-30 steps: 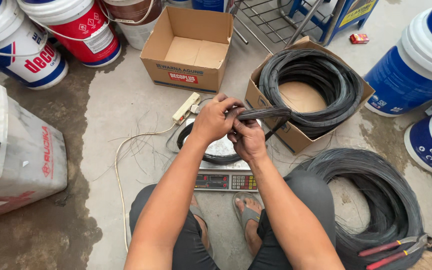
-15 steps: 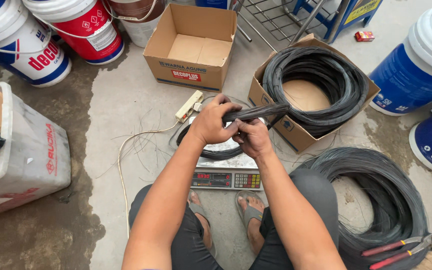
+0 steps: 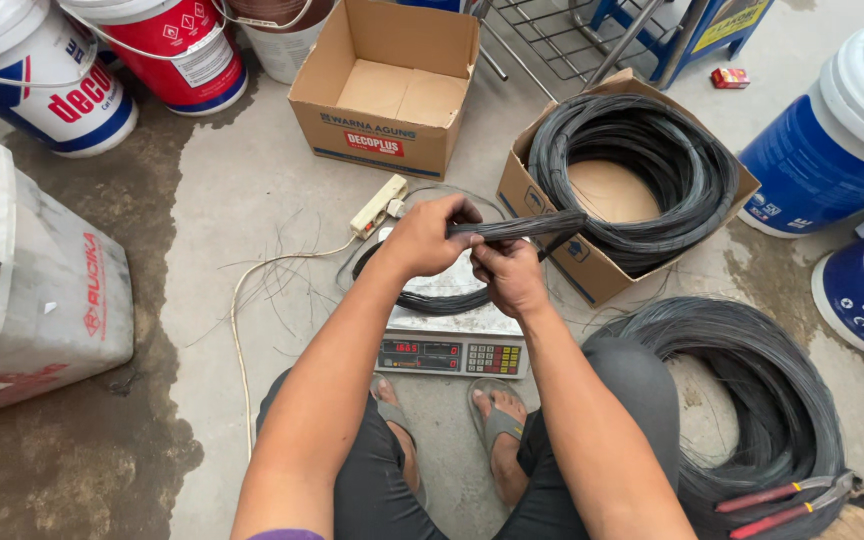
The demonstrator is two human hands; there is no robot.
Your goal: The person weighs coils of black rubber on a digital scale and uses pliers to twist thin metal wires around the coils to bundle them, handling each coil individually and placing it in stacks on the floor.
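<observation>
Black wire bundle point(image 3: 517, 228): gripped in both fists, held level above the scale, its free end reaching toward the box on the right.
Left hand point(image 3: 430, 238): closed around the bundle's left end.
Right hand point(image 3: 508, 275): just below, fingers curled onto the bundle.
Digital scale point(image 3: 452, 335): under the hands, bearing a small wire coil point(image 3: 432, 298).
Cardboard box point(image 3: 592, 270): holds a large wire coil.
</observation>
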